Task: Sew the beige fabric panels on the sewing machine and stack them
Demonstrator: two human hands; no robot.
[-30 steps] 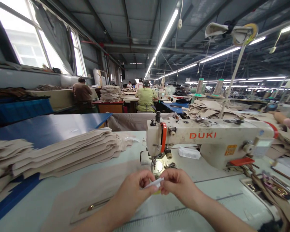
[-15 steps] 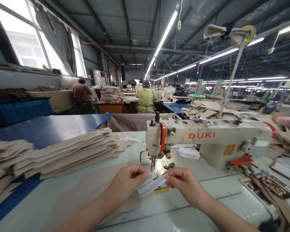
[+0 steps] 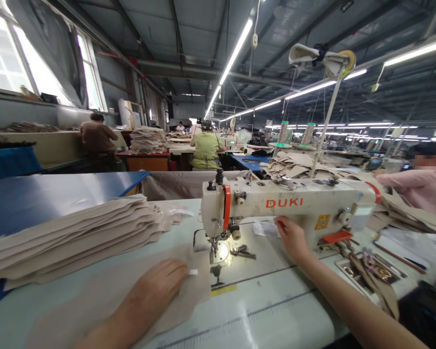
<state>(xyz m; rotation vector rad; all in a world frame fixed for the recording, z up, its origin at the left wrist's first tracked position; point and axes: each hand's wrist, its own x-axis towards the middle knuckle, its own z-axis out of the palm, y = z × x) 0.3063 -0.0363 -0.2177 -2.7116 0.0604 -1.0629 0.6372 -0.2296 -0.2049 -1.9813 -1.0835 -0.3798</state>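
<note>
My left hand [image 3: 154, 288] lies low over a flat beige fabric panel [image 3: 189, 310], its fingers together. From its fingertips sticks out the end of a small white label [image 3: 193, 272]; the rest of it is hidden. My right hand [image 3: 292, 237] reaches under the arm of the sewing machine [image 3: 283, 201]. Its fingers are pinched at the right end of a bundle of white labels [image 3: 265, 228] lying on the machine bed. Left of that bundle, a pair of small metal thread snips [image 3: 243, 251] rests near the lit needle plate [image 3: 221, 252].
A tall stack of beige fabric panels [image 3: 76, 242] stands on the left. At the right, a recessed tray [image 3: 370, 274] holds metal rings and straps. Behind the machine lie more beige pieces [image 3: 294, 165]. A co-worker in pink [image 3: 421, 189] sits at the right.
My hands have parted from the white label pieces they held together. The left moved down-left onto the panel with one label; the right went to the bundle. The view turned right.
</note>
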